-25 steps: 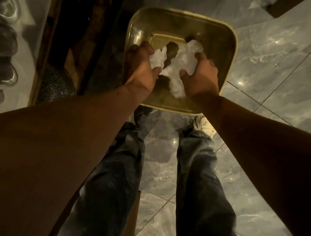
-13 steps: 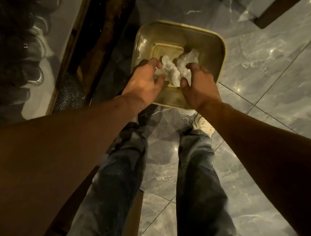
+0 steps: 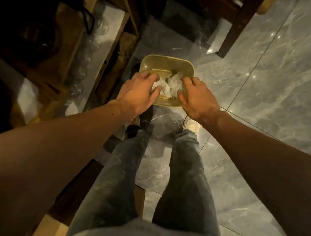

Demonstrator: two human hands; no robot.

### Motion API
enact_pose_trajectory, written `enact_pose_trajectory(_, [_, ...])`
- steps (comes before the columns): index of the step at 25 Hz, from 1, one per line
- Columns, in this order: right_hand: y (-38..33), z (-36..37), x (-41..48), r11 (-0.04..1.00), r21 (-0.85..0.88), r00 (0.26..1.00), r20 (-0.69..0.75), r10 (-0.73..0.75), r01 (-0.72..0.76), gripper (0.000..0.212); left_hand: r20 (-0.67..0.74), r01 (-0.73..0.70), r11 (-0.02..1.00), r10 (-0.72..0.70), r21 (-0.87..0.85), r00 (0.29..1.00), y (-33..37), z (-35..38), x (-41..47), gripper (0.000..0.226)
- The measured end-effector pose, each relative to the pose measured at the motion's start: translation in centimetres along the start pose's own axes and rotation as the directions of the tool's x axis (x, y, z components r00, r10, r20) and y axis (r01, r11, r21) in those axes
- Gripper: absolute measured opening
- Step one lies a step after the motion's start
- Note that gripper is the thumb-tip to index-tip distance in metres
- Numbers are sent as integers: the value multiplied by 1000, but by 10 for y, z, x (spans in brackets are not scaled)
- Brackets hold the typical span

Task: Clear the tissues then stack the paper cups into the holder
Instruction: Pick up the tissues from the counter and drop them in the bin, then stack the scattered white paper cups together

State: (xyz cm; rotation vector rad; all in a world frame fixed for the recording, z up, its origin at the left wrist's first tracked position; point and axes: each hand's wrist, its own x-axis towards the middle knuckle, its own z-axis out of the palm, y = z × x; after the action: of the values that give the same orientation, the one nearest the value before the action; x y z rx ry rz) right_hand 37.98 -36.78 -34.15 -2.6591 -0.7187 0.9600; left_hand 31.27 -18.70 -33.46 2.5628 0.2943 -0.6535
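Crumpled white tissues [image 3: 172, 84] lie inside a yellowish square bin [image 3: 168, 59] standing on the floor in front of my feet. My left hand [image 3: 138, 93] hovers over the bin's near left edge with fingers spread, its thumb just over the tissues. Over the near right edge my right hand [image 3: 198, 99] is also spread, holding nothing. No paper cups or holder are in view.
Dark wooden furniture with a shelf [image 3: 111, 25] stands close on the left of the bin. A dark wooden leg [image 3: 235, 29] rises at the back right. Glossy grey marble floor tiles [image 3: 272, 93] stretch to the right. My jeans-clad legs [image 3: 187, 171] stand below.
Both hands were bunched on the tissues inside the bin; now their fingers have spread and lifted, and the tissues lie in the bin. The view has pulled back and upward.
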Motion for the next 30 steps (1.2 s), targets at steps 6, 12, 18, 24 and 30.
enact_pose_trajectory(6, [-27,-83,-91,995,-76,995,-89,51,-58,47,18,-123,985,122,122,992,44,-76,-73,40])
enact_pose_trajectory(12, [-31,-161,-177,972,-89,950,-247,189,-217,53,24,-346,903,352,256,936,119,-144,-106,46])
enact_pose_trajectory(18, [18,-238,-240,941,-43,847,-453,280,-334,55,-44,-579,734,632,356,774,250,-203,-88,47])
enact_pose_trajectory(24, [125,-334,-301,893,-32,699,-635,328,-449,56,-115,-668,625,759,404,641,423,-225,-58,46])
enact_pose_trajectory(30, [224,-420,-366,846,4,552,-757,351,-533,57,-197,-715,533,841,452,503,572,-227,-40,44])
